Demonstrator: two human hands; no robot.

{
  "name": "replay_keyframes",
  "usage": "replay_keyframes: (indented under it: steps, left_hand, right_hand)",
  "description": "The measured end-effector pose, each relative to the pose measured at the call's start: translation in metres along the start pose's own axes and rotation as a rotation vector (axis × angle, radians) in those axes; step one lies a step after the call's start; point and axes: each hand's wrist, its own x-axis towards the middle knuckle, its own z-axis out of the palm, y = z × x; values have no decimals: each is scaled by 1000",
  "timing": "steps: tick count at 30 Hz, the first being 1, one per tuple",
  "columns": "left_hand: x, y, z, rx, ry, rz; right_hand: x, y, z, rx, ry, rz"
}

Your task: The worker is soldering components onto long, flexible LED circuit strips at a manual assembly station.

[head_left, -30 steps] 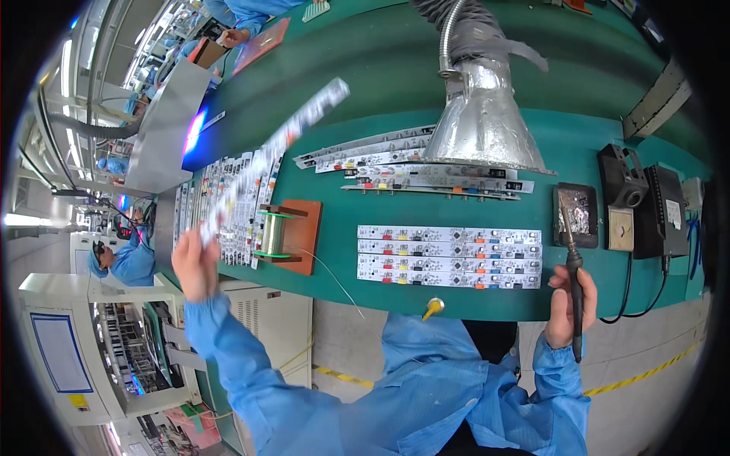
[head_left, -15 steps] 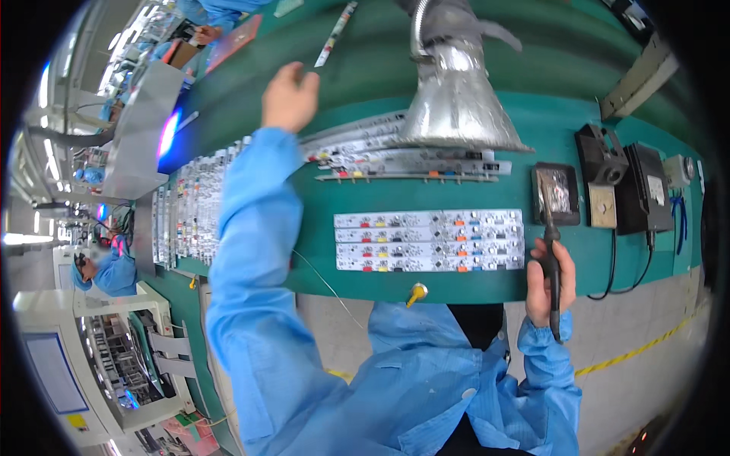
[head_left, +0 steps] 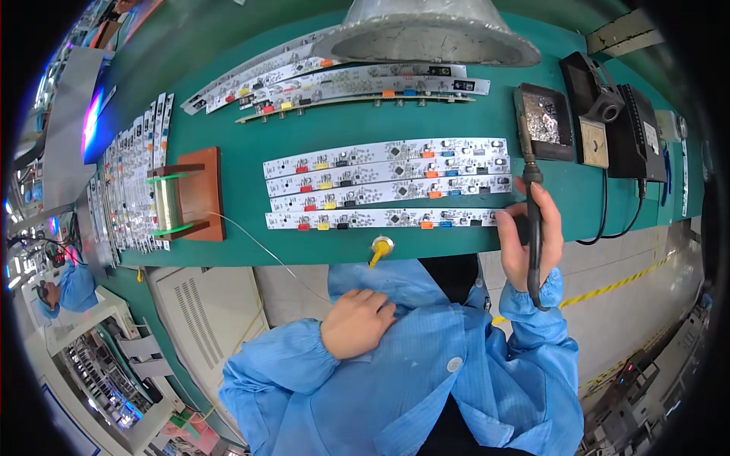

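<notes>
My right hand [head_left: 534, 232] is closed around a black soldering iron [head_left: 535, 220], whose tip points away over a small black tray [head_left: 544, 121] of solder scraps. Its fingertips reach the right end of the nearest white circuit board strip [head_left: 380, 220]. Just behind that strip, three similar strips [head_left: 388, 178] lie side by side, with red, yellow, black, orange and blue connectors. My left hand [head_left: 357, 323] is curled low in front of my body, its fingertips hidden underneath. A thin solder wire [head_left: 266, 249] runs from a spool [head_left: 166, 205] on a brown stand to this hand.
A metal fume hood [head_left: 441, 34] hangs over more board strips [head_left: 365, 95] at the back. Upright strips are packed on the left [head_left: 133, 182]. A black soldering station [head_left: 637, 152] and iron holder [head_left: 601, 102] stand right. A yellow plug [head_left: 379, 251] sits at the table edge.
My left hand has come back from far over the table to near my body, by the solder wire. The nearest strip now lies apart from the others. The view has shifted.
</notes>
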Motion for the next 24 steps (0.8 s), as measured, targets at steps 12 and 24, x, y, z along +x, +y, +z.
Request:
replay_keyframes:
  steps: [12,24]
  left_hand:
    - [3,0,-2,-588,-106,-108]
    - [91,20,-17,-249,781,-56]
  right_hand:
    - [-7,12,-22,73,-27,-41]
    - [36,-3,-57,399,-253,-100]
